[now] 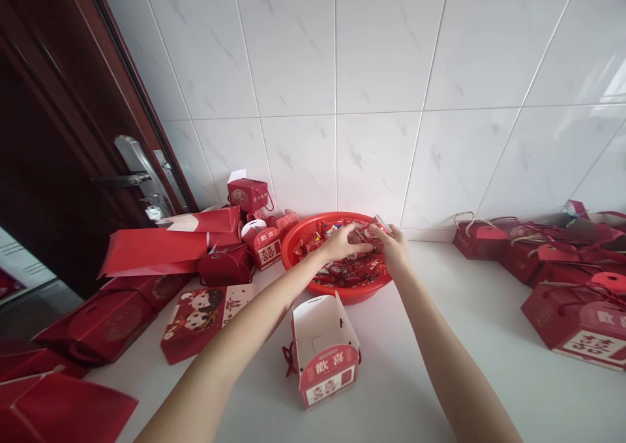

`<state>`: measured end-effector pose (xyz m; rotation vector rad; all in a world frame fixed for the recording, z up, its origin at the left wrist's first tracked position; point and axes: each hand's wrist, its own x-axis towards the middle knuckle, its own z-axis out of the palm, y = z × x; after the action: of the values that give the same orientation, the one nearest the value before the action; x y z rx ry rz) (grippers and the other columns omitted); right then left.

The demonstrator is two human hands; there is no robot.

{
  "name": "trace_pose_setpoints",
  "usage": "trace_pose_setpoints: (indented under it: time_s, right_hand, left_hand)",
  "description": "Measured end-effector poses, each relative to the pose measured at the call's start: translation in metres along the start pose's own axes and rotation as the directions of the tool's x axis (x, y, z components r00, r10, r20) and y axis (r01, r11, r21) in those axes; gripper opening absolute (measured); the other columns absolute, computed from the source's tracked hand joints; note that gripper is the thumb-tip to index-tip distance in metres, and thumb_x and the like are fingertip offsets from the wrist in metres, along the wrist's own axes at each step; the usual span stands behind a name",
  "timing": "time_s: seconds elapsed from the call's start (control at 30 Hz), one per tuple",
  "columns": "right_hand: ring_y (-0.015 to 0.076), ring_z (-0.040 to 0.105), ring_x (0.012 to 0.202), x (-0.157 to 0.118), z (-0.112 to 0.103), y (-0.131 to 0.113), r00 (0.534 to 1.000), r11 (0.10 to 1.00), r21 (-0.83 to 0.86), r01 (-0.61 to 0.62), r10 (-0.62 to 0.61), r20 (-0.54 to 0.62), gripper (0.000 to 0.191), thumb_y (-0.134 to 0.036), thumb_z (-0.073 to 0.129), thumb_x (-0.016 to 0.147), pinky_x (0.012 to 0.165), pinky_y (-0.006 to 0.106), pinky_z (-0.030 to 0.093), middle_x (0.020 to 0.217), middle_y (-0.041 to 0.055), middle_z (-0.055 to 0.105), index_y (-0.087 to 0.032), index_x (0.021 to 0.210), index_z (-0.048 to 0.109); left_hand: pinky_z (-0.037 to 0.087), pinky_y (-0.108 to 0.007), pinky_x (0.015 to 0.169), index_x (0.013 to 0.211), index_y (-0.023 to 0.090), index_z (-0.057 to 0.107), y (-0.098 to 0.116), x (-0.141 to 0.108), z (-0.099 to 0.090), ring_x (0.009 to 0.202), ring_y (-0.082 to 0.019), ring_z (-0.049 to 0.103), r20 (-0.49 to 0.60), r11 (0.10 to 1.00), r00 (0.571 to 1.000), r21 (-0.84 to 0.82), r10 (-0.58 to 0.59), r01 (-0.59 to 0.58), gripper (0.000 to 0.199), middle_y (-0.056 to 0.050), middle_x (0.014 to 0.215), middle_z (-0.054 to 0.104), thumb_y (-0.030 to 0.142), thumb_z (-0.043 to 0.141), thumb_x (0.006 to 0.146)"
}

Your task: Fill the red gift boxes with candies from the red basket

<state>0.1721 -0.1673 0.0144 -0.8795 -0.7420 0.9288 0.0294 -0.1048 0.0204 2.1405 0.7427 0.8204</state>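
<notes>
My right hand [395,247] is over the right side of a red plastic basket [359,293], its fingers closed on a small red-and-white wrapped candy [378,223]. Beside it, my left hand [343,242] hovers low over the wrapped candies [337,273], thumb and fingers apart. Its fingertips come close to the right hand, and whether they touch a candy is hard to see. In front of the basket stands an open red gift box [327,381] with a white inside and a red cord handle. The part of its inside that shows holds no candy.
On the left stand several red gift boxes [115,325], one printed with cartoon figures [195,312]. More red boxes [581,316] with cord handles sit on the right. A tiled wall [303,156] rises behind the basket. At far left is a dark door [63,104] with a metal handle.
</notes>
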Motion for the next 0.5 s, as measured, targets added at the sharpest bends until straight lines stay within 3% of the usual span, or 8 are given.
trace_pose_setpoints:
  time_s: [0.1, 0.2, 0.33, 0.4, 0.5]
  right_hand:
    - [0.0168, 0.067, 0.062, 0.000, 0.001, -0.003, 0.994, 0.996, 0.087, 0.006, 0.004, -0.106, 0.034, -0.036, 0.088, 0.055, 0.056, 0.027, 0.054, 0.067, -0.0007, 0.071, -0.021, 0.073, 0.064]
    - [0.0153, 0.065, 0.059, 0.000, 0.001, -0.005, 0.992, 0.994, 0.108, -0.005, 0.019, -0.126, 0.032, -0.037, 0.086, 0.058, 0.055, 0.027, 0.056, 0.065, -0.0023, 0.069, -0.021, 0.075, 0.063]
    - [0.0135, 0.062, 0.054, 0.000, 0.001, -0.005, 0.988, 0.991, 0.130, -0.019, 0.039, -0.151, 0.030, -0.036, 0.084, 0.061, 0.049, 0.025, 0.054, 0.063, -0.0033, 0.067, -0.022, 0.075, 0.062]
    - [0.0135, 0.063, 0.055, 0.001, 0.001, -0.004, 0.982, 0.990, 0.133, -0.040, 0.063, -0.176, 0.027, -0.035, 0.083, 0.063, 0.050, 0.025, 0.054, 0.064, -0.0027, 0.067, -0.021, 0.075, 0.063]
    - [0.0141, 0.065, 0.058, 0.003, 0.002, -0.003, 0.974, 0.989, 0.137, -0.060, 0.088, -0.207, 0.025, -0.034, 0.081, 0.065, 0.051, 0.025, 0.054, 0.066, -0.0021, 0.068, -0.021, 0.076, 0.063]
  left_hand:
    - [0.049, -0.028, 0.074, 0.099, 0.019, 0.072, 0.001, -0.004, 0.004, 0.082, -0.020, 0.066, 0.231, 0.985, 0.971, 0.169, -0.063, 0.024, 0.036, -0.002, 0.088, 0.072, 0.043, 0.082, 0.074]
    - [0.049, -0.028, 0.079, 0.106, 0.023, 0.076, 0.003, -0.006, 0.012, 0.091, -0.022, 0.067, 0.397, 0.932, 0.918, 0.340, -0.017, -0.129, 0.032, -0.004, 0.099, 0.071, 0.033, 0.080, 0.076]
    - [0.047, -0.028, 0.075, 0.119, 0.028, 0.073, 0.006, -0.004, 0.020, 0.090, -0.024, 0.067, 0.471, 0.838, 0.880, 0.502, -0.059, -0.212, 0.039, -0.005, 0.104, 0.070, 0.028, 0.074, 0.080]
    - [0.047, -0.028, 0.075, 0.124, 0.030, 0.069, 0.007, -0.003, 0.021, 0.092, -0.024, 0.068, 0.486, 0.843, 0.867, 0.507, -0.107, -0.180, 0.043, -0.004, 0.107, 0.072, 0.029, 0.072, 0.082]
    - [0.046, -0.028, 0.072, 0.128, 0.029, 0.066, 0.010, -0.003, 0.020, 0.092, -0.025, 0.069, 0.430, 0.836, 0.881, 0.543, -0.197, -0.078, 0.046, -0.003, 0.104, 0.075, 0.032, 0.073, 0.082]
